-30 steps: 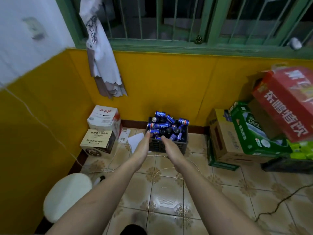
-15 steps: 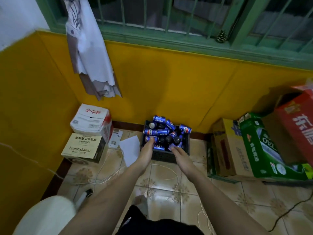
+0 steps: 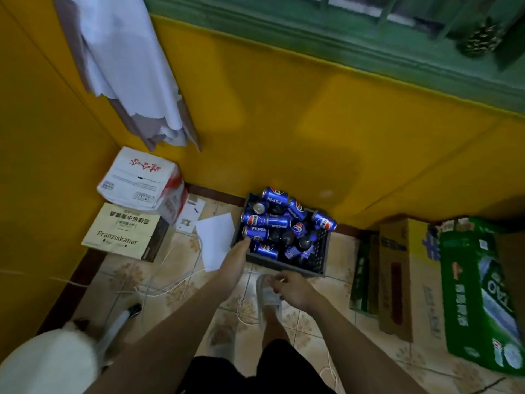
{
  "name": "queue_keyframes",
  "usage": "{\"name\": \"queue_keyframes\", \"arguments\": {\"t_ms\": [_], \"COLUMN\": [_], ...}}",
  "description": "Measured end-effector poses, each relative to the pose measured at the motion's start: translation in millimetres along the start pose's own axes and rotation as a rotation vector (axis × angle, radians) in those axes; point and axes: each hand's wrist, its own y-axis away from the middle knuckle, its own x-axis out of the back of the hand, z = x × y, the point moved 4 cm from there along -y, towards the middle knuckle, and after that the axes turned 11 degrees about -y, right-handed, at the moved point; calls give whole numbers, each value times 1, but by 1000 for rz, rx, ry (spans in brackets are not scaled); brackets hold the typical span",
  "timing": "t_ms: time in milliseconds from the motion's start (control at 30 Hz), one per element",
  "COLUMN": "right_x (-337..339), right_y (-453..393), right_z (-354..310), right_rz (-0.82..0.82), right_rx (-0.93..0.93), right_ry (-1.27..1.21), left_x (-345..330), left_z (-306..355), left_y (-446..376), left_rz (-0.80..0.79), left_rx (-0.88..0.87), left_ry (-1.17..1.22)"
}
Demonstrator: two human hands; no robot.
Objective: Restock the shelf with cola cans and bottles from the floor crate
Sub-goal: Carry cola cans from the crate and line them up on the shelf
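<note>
Lower left of frame: I log a white round stool (image 3: 42,362). Above it, against the yellow wall, a tan Franziskaner carton (image 3: 125,231) with a white carton with red script (image 3: 142,180) stacked partly on it. A white curtain (image 3: 127,66) hangs at upper left. A white sheet of paper (image 3: 216,240) lies on the tiled floor (image 3: 170,268), just beside the crate.

Centre: dark plastic crate (image 3: 321,251) on the floor against the wall, heaped with blue Pepsi cans (image 3: 279,221) and dark bottles (image 3: 304,243).

My left hand (image 3: 235,260) reaches to the crate's near left corner, fingers extended, tips touching the rim beside a can. My right hand (image 3: 292,288) hovers short of the crate, fingers loosely curled, holding nothing.

Right: brown carton (image 3: 397,280), then green carton (image 3: 477,294).
</note>
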Motion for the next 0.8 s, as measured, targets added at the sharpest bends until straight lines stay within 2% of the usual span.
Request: {"name": "queue_keyframes", "arguments": {"t_ms": [167, 267, 367, 500, 600, 700, 800], "right_x": [29, 43, 61, 81, 82, 74, 64], "right_y": [-117, -203, -288, -380, -430, -464, -490], "right_z": [15, 37, 60, 53, 20, -2, -11], "right_rz": [-124, -212, -182, -23, 45, 22, -33], "right_rx": [-22, -45, -25, 193, 398, 537, 569], "right_ry": [128, 281, 464, 732, 927, 1070, 1220], "left_x": [-5, -11, -20, -30, -35, -40, -46], "left_z": [-31, -62, -94, -133, -152, -169, -182], "left_y": [-117, -194, -265, -342, -384, -418, -444], "left_rz": [71, 62, 41, 92, 221, 289, 332], "left_rx": [200, 278, 322, 395, 417, 440, 465], "left_ry": [0, -4, -15, 67, 175, 294, 403]}}
